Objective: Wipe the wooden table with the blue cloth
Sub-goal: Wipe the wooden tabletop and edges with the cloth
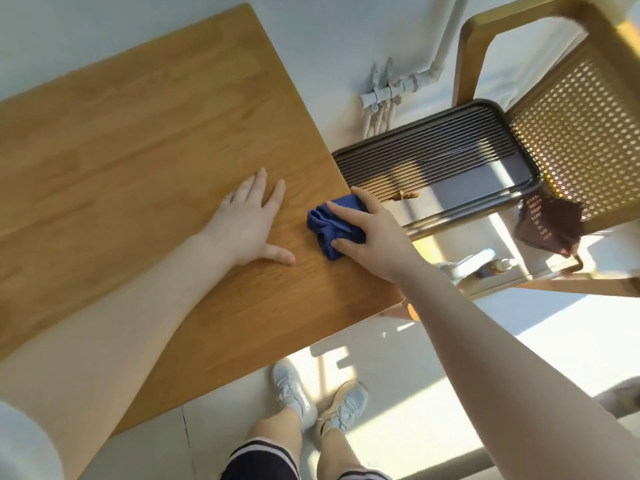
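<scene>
Left: wooden table point(114, 150), bare across its broad surface. Left hand point(247, 225) laid flat on the wood, palm down, fingers spread, thumb splayed toward the near edge; holding nothing, apparently bracing the body.

Centre: blue cloth point(325, 225) bunched into a thick wad at the table's right edge, just beside the left hand but apart from it. Right hand point(372, 233) pressing down on the cloth, index finger and thumb straddling the wad, remaining fingers wrapped over its far side at the edge.

Right: dark ribbed tray point(433, 150) on a lower stand beyond the table edge; cane-backed chair point(571, 126) farther right.

Step in hand, as judged: wiping along the right margin. Best done with a flattened cloth for wider contact, even downward pressure, overlapping strokes drawn leftward, left hand lifted clear ahead of each pass.
</scene>
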